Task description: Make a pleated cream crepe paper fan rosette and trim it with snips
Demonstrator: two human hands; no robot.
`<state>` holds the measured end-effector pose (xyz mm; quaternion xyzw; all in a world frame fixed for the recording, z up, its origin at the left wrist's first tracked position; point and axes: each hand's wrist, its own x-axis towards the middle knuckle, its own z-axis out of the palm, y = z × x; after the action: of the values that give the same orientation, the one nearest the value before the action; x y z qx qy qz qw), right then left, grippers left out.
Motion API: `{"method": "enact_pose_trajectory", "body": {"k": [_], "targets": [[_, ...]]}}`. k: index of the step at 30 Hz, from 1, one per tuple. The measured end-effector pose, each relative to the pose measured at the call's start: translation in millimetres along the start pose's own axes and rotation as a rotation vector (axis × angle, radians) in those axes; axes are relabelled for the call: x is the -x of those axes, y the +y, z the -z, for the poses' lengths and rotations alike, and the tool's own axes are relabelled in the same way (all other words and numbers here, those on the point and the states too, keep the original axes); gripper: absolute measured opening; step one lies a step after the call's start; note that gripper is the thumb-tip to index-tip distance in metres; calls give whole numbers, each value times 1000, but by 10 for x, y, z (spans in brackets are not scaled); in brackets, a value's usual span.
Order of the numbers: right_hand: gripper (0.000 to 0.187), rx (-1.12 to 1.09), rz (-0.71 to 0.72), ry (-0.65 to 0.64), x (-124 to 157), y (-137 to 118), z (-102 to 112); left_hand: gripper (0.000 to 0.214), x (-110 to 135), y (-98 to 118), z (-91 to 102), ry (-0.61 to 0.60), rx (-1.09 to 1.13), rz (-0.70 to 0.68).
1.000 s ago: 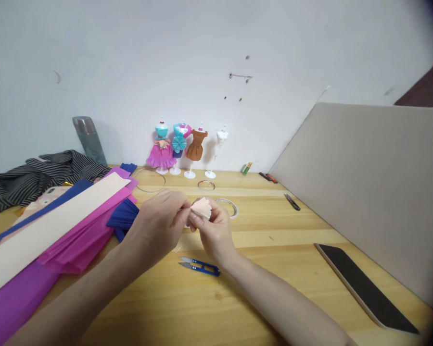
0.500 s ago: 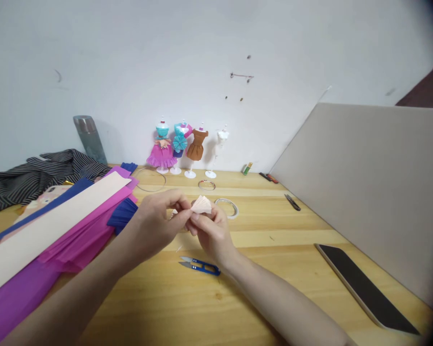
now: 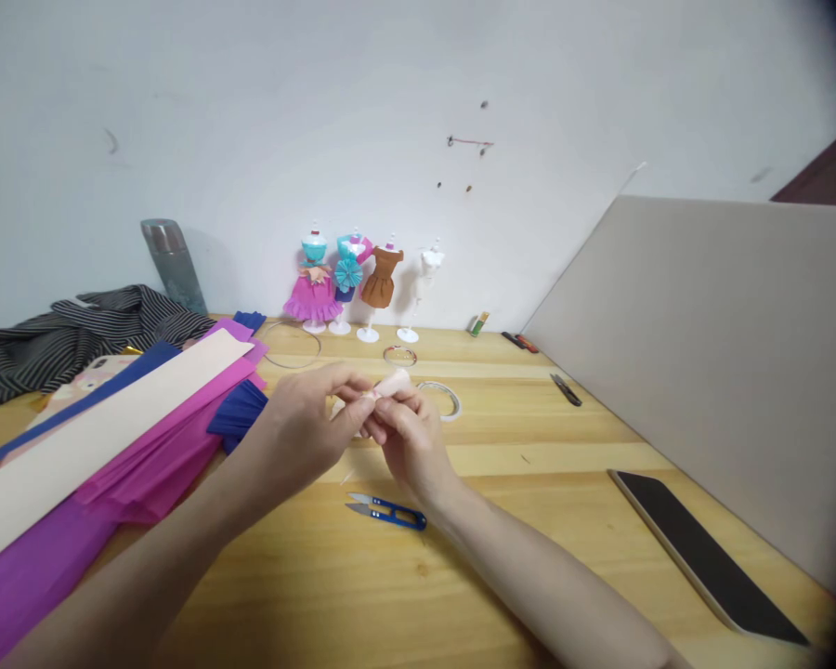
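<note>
Above the middle of the table, my two hands meet on a small gathered piece of pale pink crepe paper [image 3: 393, 382]. My left hand [image 3: 319, 413] pinches one end of it between thumb and fingertips. The fingers of my right hand [image 3: 412, 437] close round the other side, the thumb pressed against the folds. Part of the paper is hidden by my fingers. Below my hands lie blue-handled thread snips [image 3: 388, 512] with the blades pointing left. A roll of white tape [image 3: 449, 401] rests flat just behind my right hand.
Crepe paper sheets [image 3: 111, 446] in several colours fill the left side, beside a striped cloth [image 3: 125, 321] and a bottle [image 3: 174, 265]. Small dress forms, one in a brown dress [image 3: 383, 276], stand along the wall. At right are a phone [image 3: 703, 553], black snips [image 3: 566, 389] and a pale panel [image 3: 703, 353].
The pink paper has turned in my fingers; its fan-shaped pleats, facing me before, now show as a narrower, smoother shape. Both hands stay in nearly the same place.
</note>
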<state>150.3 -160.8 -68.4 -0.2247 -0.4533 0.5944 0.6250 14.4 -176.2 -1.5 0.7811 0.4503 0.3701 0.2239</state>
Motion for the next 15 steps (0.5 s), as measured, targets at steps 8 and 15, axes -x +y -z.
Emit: {"method": "enact_pose_trajectory", "body": {"k": [8,15], "targets": [[10,104,43,-13,23,-9,16,18,-18,10,2,-36,70,29],[10,141,26,-30,20,-1,34,17,-53,-20,-32,-30,147,56]]}}
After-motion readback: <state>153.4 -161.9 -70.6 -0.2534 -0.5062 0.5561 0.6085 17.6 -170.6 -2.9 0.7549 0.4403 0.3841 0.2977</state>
